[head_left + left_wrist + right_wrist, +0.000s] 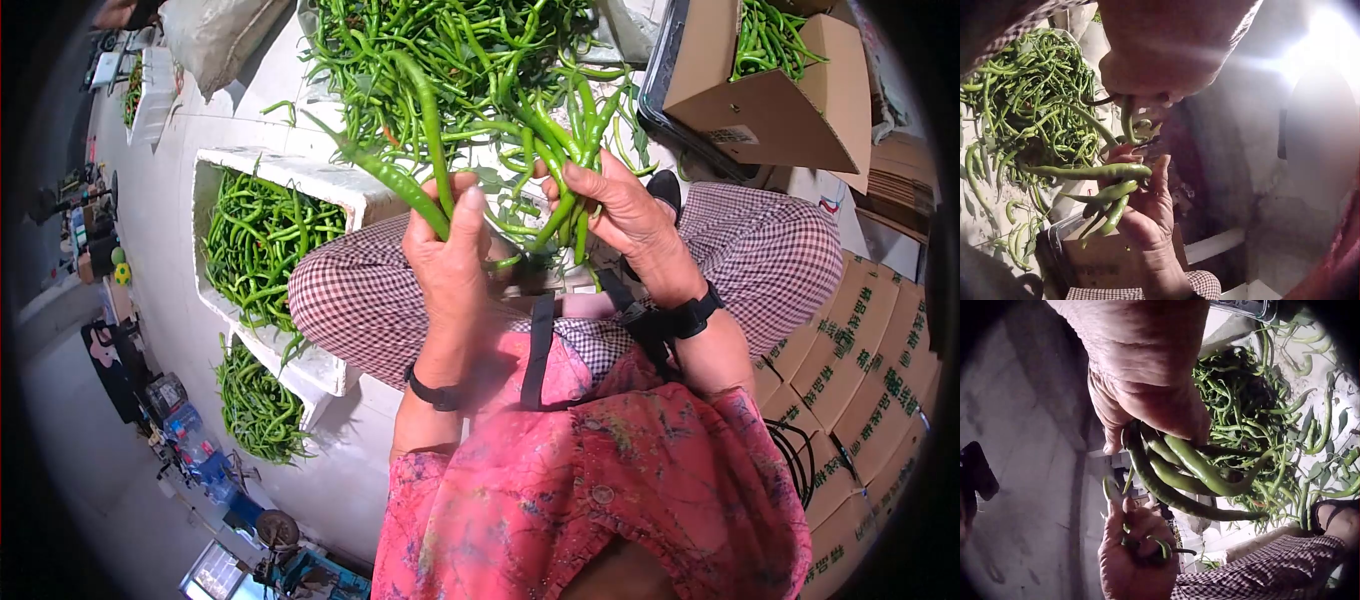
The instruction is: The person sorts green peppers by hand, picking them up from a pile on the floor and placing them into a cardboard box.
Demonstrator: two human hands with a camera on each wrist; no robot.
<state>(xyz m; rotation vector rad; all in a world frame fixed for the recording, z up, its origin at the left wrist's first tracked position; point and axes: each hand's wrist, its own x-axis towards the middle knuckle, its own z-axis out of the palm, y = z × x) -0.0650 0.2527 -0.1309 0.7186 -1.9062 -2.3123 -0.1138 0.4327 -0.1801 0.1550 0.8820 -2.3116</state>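
Two long green chili peppers (428, 110) stick up from my left hand (450, 255), which grips them near their lower ends with the thumb upright against them. Beside it, my right hand (635, 215) holds a bunch of several green chili peppers (562, 215) between thumb and fingers. In the right wrist view, the bunch (1172, 478) fans out below the right palm, its tips toward the floor pile. Past both hands lies a large heap of green chili peppers (430, 60) with some leaves among them. The left palm hides part of its peppers in the left wrist view.
A white foam box (215, 158) full of peppers stands at the left, with more peppers (258, 405) below it. At the upper right is an open cardboard box (835, 95) holding peppers. Flat printed cartons (850, 370) lie at the right. Crossed legs in checked trousers (765, 245) flank the hands.
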